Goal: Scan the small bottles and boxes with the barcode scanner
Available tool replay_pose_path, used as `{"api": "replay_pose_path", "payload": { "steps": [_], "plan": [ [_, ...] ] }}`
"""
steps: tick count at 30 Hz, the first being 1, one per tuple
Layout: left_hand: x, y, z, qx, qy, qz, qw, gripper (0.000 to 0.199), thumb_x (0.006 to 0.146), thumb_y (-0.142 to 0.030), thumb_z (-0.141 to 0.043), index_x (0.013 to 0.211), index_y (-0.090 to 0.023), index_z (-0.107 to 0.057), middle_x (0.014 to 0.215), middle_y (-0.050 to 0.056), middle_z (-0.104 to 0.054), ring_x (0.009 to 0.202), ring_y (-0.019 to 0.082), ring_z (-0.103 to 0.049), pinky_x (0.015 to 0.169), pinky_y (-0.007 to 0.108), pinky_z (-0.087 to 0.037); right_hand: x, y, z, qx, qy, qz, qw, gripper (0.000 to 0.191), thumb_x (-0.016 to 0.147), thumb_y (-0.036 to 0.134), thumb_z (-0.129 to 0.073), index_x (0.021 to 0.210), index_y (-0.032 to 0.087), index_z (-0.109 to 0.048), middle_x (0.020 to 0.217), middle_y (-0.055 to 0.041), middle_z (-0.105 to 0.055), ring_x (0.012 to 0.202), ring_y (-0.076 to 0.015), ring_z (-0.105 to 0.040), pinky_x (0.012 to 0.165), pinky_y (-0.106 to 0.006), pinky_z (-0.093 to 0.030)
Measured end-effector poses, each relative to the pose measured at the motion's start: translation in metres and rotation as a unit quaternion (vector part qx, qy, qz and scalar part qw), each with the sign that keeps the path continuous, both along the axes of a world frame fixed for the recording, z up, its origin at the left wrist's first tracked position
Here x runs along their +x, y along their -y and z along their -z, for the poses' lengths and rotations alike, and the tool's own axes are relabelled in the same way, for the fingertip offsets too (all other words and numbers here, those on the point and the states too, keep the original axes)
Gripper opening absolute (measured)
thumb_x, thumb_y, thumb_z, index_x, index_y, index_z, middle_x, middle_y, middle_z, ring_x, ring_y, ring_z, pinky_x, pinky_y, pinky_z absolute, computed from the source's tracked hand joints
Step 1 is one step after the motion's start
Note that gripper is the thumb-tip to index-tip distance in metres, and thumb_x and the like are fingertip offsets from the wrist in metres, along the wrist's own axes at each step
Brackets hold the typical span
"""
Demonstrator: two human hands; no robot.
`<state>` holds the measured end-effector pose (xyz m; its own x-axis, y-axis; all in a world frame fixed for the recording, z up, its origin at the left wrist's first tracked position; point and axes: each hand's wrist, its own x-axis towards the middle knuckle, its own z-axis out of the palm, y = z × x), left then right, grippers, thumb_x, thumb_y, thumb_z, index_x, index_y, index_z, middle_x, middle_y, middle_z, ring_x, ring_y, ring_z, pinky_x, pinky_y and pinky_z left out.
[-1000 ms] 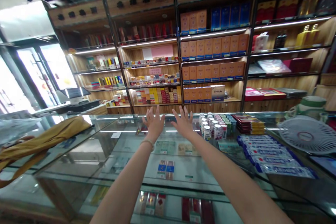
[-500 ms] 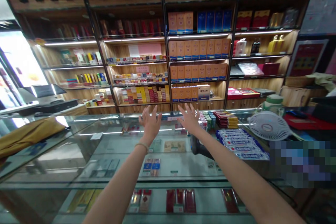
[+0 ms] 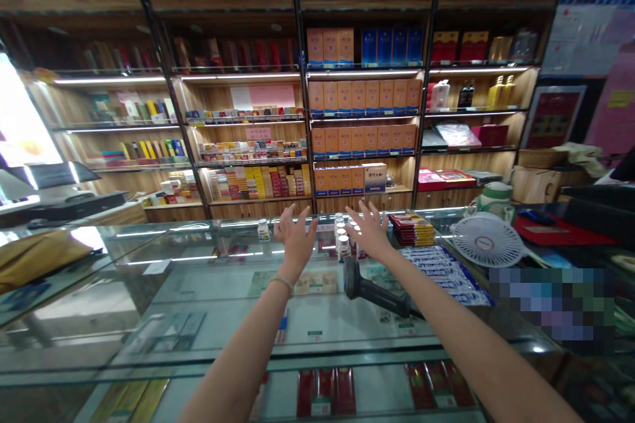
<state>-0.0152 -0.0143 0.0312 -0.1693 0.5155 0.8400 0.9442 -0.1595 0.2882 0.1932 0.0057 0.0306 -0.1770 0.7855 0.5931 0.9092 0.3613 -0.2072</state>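
room: glass counter (image 3: 208,281) left of scanner (image 3: 353,279); obstacles: scanner, bottles (image 3: 342,248), fan (image 3: 489,240)

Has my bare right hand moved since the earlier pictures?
Yes, your bare right hand has moved rightward in view, nearer the stack of flat red-and-yellow packets.

Dark Chinese characters (image 3: 374,178) mark the white box (image 3: 374,188), but no text reads with certainty.

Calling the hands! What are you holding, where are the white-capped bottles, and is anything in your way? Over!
Left hand and right hand open, nothing visibly held. White-capped bottles partly behind right hand. Black scanner nearer camera, possibly in the way.
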Motion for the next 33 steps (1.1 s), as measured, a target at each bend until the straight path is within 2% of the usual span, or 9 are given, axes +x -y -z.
{"api": "replay_pose_path", "payload": {
  "steps": [9,13,18,27,33],
  "plan": [
    [0.025,-0.014,0.026,-0.007,-0.004,0.015,1.000,0.035,0.095,-0.042,-0.056,0.125,-0.028,-0.067,0.147,0.014,-0.048,0.139,0.032,-0.040,0.118,0.061,-0.019,0.018,-0.010,0.023,0.010,0.035,-0.020,0.999,0.050,0.098,0.047,-0.048,0.147,0.043,-0.043,0.164,-0.0029,-0.031,0.150,-0.0318,-0.024,0.115,-0.063,-0.021],
    [0.027,-0.016,0.037,-0.010,-0.019,0.026,0.999,0.035,0.094,-0.041,-0.057,0.126,-0.029,-0.067,0.146,0.014,-0.049,0.140,0.032,-0.041,0.118,0.060,-0.019,0.023,-0.013,0.030,0.009,0.050,-0.027,0.998,0.049,0.098,0.045,-0.050,0.147,0.044,-0.044,0.163,-0.0031,-0.031,0.149,-0.0320,-0.025,0.114,-0.063,-0.022],
    [0.022,-0.017,0.049,-0.048,-0.039,0.034,0.998,0.041,0.088,-0.042,-0.065,0.128,-0.029,-0.066,0.147,0.013,-0.048,0.141,0.033,-0.038,0.118,0.062,-0.017,0.027,-0.016,0.030,0.022,0.081,-0.047,0.995,0.048,0.096,0.043,-0.054,0.144,0.045,-0.048,0.164,-0.0037,-0.030,0.149,-0.0329,-0.025,0.115,-0.063,-0.021],
    [0.023,-0.013,0.059,-0.105,-0.065,0.075,0.990,0.020,0.079,-0.044,-0.076,0.095,-0.032,-0.078,0.149,0.008,-0.049,0.144,0.035,-0.033,0.119,0.065,-0.012,0.024,-0.026,0.042,0.049,0.141,-0.100,0.984,0.051,0.086,0.041,-0.072,0.134,0.046,-0.058,0.165,-0.0053,-0.028,0.151,-0.0353,-0.019,0.116,-0.066,-0.013],
    [0.027,-0.016,0.066,-0.128,-0.084,0.091,0.984,0.016,0.073,-0.044,-0.082,0.080,-0.030,-0.078,0.149,0.007,-0.051,0.143,0.038,-0.033,0.117,0.070,-0.010,0.021,-0.025,0.044,0.047,0.131,-0.118,0.983,0.045,0.085,0.034,-0.073,0.128,0.044,-0.064,0.165,-0.0025,-0.028,0.152,-0.0331,-0.019,0.119,-0.063,-0.008]
  ]
}}
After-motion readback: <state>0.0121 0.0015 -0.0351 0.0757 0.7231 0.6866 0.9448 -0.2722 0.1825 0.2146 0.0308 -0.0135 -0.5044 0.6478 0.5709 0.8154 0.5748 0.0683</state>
